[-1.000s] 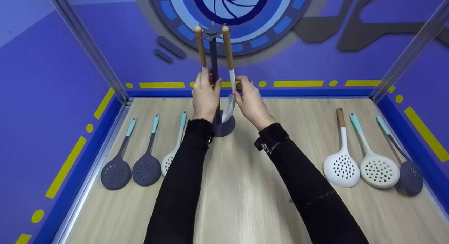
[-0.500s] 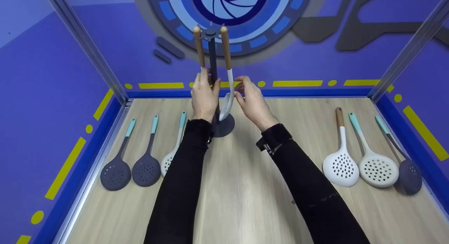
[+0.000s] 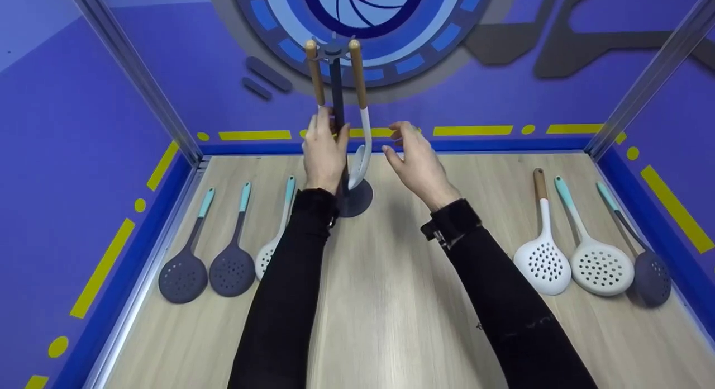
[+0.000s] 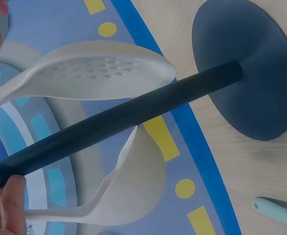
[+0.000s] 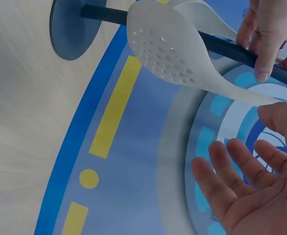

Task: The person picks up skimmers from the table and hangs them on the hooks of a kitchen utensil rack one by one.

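Note:
A dark utensil stand (image 3: 336, 81) stands upright at the back of the table. My left hand (image 3: 324, 157) grips its post, which also shows in the left wrist view. On the stand's right hangs a white skimmer (image 3: 359, 168) with a wooden handle; its holes show in the right wrist view. A white ladle (image 4: 138, 183) hangs on the left, its neck beside my left fingers and mostly hidden in the head view. My right hand (image 3: 418, 164) is just right of the skimmer, apart from it, fingers loosely spread and holding nothing.
On the table's left lie two dark skimmers (image 3: 183, 277) and a pale one (image 3: 267, 257), partly behind my left sleeve. At right lie a white skimmer (image 3: 542, 266), a cream one (image 3: 602, 271) and a dark one (image 3: 652, 280). Blue-purple panels (image 3: 486, 109) enclose the table.
My right hand has let go of the hanging skimmer and moved away to the right. The skimmer hangs by itself. My left hand has stayed on the post.

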Action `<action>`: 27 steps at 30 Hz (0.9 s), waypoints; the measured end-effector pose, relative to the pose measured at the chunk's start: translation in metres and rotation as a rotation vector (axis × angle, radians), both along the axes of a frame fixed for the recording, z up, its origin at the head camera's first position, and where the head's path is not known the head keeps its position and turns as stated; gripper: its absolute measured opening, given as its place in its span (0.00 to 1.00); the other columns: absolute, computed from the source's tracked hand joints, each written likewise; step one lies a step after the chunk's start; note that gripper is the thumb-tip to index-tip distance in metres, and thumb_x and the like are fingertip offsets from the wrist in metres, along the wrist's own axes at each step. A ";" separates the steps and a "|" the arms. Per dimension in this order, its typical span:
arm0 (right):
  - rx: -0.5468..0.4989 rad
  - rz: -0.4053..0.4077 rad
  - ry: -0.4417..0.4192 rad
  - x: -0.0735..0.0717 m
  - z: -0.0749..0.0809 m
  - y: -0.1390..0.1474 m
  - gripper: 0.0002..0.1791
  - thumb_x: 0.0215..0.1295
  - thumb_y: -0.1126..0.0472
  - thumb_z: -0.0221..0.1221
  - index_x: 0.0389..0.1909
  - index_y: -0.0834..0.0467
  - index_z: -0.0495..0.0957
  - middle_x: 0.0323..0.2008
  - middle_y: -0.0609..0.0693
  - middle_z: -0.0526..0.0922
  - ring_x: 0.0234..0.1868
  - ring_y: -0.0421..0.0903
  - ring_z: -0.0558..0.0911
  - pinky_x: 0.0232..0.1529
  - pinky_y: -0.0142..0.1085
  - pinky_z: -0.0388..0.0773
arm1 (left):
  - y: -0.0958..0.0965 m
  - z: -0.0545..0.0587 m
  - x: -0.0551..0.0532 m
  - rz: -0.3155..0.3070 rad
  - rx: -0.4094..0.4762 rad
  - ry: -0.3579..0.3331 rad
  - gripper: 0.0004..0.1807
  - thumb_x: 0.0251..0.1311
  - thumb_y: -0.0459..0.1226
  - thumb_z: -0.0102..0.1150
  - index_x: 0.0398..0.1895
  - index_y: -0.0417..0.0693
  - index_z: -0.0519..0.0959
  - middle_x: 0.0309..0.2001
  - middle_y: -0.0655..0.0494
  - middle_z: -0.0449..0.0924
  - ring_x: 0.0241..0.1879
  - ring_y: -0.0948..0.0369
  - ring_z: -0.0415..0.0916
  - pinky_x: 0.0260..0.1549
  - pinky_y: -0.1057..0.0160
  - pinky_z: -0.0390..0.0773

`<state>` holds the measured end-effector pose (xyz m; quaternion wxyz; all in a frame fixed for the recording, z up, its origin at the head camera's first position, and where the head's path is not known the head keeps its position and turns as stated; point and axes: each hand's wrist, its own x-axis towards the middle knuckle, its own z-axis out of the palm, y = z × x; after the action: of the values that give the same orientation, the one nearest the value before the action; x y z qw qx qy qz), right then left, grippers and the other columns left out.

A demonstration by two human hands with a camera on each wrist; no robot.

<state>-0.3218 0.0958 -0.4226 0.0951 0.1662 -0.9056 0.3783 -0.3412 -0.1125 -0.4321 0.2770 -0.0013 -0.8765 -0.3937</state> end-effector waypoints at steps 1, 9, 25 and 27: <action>0.002 -0.008 -0.005 0.000 0.000 0.002 0.27 0.92 0.55 0.63 0.82 0.59 0.72 0.72 0.61 0.84 0.74 0.59 0.86 0.75 0.55 0.87 | 0.000 0.000 0.000 -0.002 -0.001 -0.002 0.21 0.89 0.44 0.66 0.75 0.46 0.79 0.64 0.44 0.87 0.64 0.47 0.93 0.63 0.47 0.94; 0.039 -0.072 -0.006 0.004 -0.001 0.021 0.27 0.92 0.53 0.62 0.82 0.58 0.73 0.76 0.62 0.83 0.76 0.61 0.84 0.75 0.57 0.86 | -0.002 0.000 0.000 -0.018 0.017 0.010 0.21 0.89 0.43 0.67 0.75 0.45 0.79 0.62 0.43 0.87 0.63 0.47 0.93 0.63 0.47 0.94; 0.120 -0.201 -0.075 0.009 -0.012 0.066 0.32 0.92 0.51 0.61 0.86 0.61 0.70 0.79 0.65 0.80 0.78 0.66 0.83 0.72 0.64 0.86 | -0.001 0.000 -0.001 -0.014 0.019 -0.003 0.21 0.89 0.43 0.67 0.74 0.45 0.79 0.62 0.44 0.87 0.63 0.47 0.93 0.64 0.47 0.94; 0.128 -0.213 -0.081 0.010 -0.014 0.072 0.32 0.92 0.51 0.61 0.86 0.61 0.70 0.79 0.65 0.80 0.78 0.67 0.82 0.71 0.64 0.87 | -0.001 0.001 0.000 -0.012 0.016 -0.003 0.20 0.89 0.43 0.67 0.73 0.45 0.80 0.62 0.43 0.87 0.63 0.47 0.93 0.64 0.47 0.94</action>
<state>-0.3117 0.1680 -0.4368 0.0873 0.0594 -0.9436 0.3138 -0.3416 -0.1138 -0.4315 0.2735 -0.0038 -0.8737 -0.4023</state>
